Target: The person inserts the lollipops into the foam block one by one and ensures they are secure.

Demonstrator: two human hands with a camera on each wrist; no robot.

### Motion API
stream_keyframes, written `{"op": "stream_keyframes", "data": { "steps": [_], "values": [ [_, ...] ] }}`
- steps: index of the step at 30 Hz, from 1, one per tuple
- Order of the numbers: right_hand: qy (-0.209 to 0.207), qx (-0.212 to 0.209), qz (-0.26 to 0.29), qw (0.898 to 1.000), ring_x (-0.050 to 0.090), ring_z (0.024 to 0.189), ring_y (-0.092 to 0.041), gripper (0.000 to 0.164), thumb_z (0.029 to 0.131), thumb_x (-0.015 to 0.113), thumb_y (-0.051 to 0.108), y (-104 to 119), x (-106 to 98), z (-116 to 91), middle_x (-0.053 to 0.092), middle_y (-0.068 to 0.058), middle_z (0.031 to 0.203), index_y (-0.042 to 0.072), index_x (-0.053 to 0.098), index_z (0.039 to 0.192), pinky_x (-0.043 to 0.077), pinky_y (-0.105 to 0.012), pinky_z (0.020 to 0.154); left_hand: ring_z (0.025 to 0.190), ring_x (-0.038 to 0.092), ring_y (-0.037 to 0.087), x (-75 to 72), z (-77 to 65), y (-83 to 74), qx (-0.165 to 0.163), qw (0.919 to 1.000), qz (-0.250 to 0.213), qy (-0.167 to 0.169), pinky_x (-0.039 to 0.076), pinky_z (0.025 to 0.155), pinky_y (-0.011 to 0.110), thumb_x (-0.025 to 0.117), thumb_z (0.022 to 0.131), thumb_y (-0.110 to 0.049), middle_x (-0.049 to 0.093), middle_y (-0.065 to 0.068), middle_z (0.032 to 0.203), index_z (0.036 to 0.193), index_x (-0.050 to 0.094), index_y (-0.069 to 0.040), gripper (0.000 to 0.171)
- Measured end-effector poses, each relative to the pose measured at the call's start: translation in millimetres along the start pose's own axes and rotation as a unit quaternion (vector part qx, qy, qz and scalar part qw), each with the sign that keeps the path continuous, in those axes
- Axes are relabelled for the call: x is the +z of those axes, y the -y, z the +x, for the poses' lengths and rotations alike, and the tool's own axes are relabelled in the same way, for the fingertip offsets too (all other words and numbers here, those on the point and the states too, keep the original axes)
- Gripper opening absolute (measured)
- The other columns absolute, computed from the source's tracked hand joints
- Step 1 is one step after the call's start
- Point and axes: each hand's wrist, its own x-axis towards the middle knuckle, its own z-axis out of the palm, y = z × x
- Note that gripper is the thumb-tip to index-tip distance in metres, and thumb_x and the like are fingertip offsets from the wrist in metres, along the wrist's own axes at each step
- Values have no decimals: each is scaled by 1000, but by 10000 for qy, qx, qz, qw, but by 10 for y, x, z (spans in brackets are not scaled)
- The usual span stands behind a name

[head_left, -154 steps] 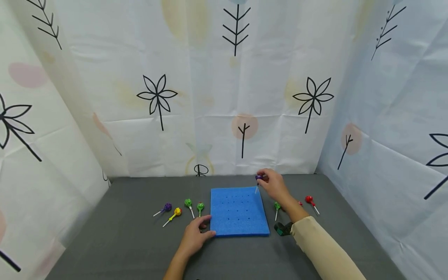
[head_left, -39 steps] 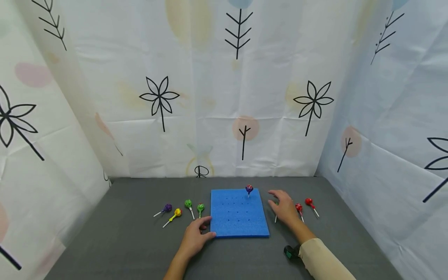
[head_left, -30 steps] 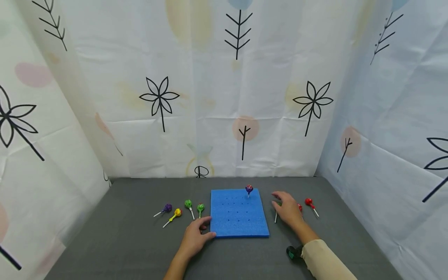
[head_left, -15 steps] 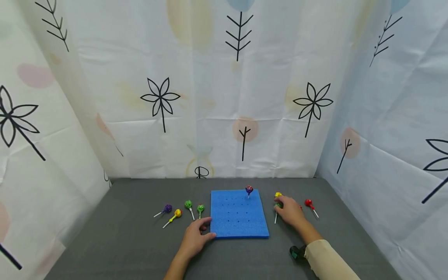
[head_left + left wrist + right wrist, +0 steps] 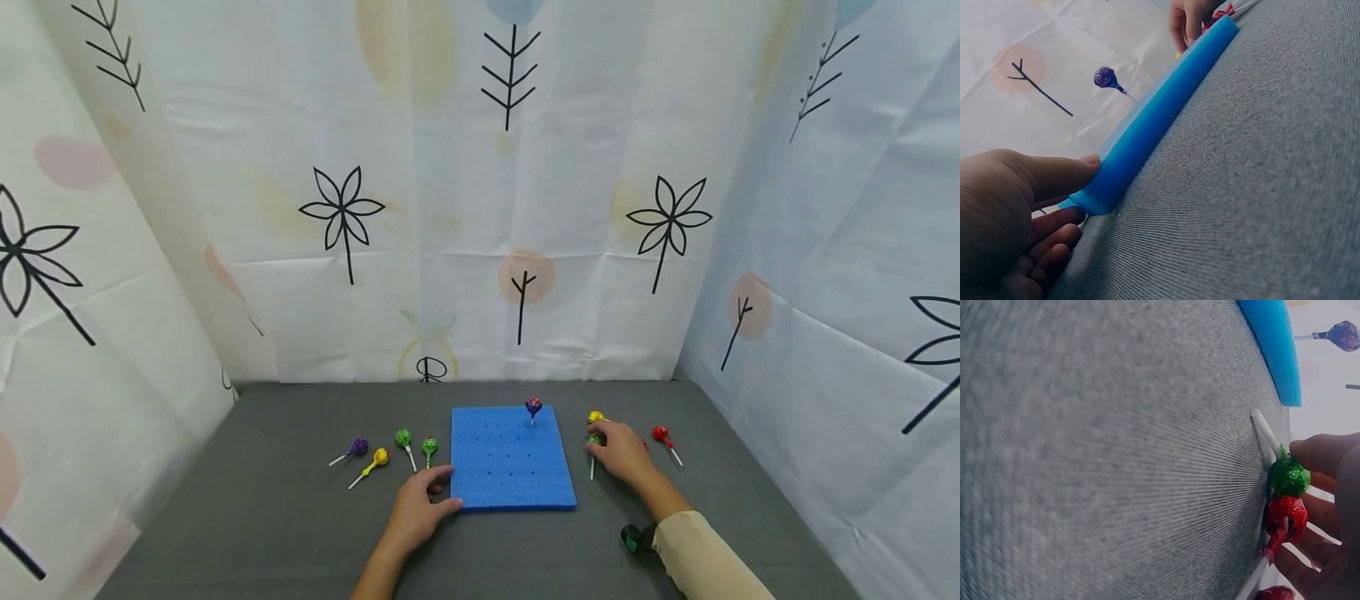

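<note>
My left hand (image 5: 415, 510) rests at the near left corner of a blue foam board (image 5: 510, 487) with rows of small holes. Its thumb and index finger touch the board's edge, apart from each other. To the right of the board, my right hand (image 5: 622, 452) pinches the head of a green lollipop (image 5: 1290, 477) between thumb and fingers. That lollipop's white stick points toward me, low over the cloth. A red lollipop (image 5: 1286, 519) lies against the green one, under the hand. One purple lollipop (image 5: 533, 406) stands upright in the board's far right part.
Left of the board lie a purple lollipop (image 5: 359, 447), a yellow lollipop (image 5: 381, 456) and two green lollipops (image 5: 403, 437). Another yellow lollipop (image 5: 596, 416) lies just beyond my right hand, and a red lollipop (image 5: 661, 433) farther right. Grey cloth (image 5: 300, 533) covers the table; patterned fabric walls surround it.
The purple lollipop went from my right hand into the board. That hand then moved right and down to the green lollipop and took hold of it. My left hand stayed put.
</note>
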Motion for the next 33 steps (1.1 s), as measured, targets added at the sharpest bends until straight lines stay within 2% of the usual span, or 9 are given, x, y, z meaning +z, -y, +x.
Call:
{"op": "stream_keyframes", "data": {
  "steps": [6, 13, 24, 33],
  "values": [
    [5, -6, -56, 10000, 60, 101, -35, 21, 85, 74, 13, -10, 4, 13, 67, -12, 105, 5, 70, 104, 44, -55, 88, 95, 57, 21, 7, -4, 1, -39, 10000, -2, 11, 46, 80, 43, 83, 77, -24, 63, 3, 109, 123, 65, -9, 51],
    [-20, -184, -7, 9998, 61, 89, -27, 21, 83, 75, 12, -30, 16, 27, 67, -6, 95, 5, 70, 102, 47, -51, 82, 96, 57, 22, 9, -11, 1, -18, 10000, -7, 2, 46, 81, 44, 83, 77, -24, 63, 4, 110, 123, 65, -9, 51],
    [-180, -328, 214, 9991, 61, 86, -25, 19, 81, 77, 9, 9, -22, 62, 66, -5, 91, 4, 71, 99, 48, -48, 80, 96, 58, 22, 1, -14, -1, 140, 9999, -35, -76, 47, 81, 43, 83, 77, -23, 64, 4, 110, 122, 65, -8, 51],
    [-335, -368, 257, 9984, 60, 86, -23, 20, 83, 76, 8, 59, -71, 126, 66, -6, 94, 2, 70, 102, 49, -45, 78, 96, 58, 22, 3, -9, 11, 43, 10000, -25, -43, 47, 82, 44, 83, 77, -24, 64, 4, 112, 122, 65, -9, 51]
  ]
}}
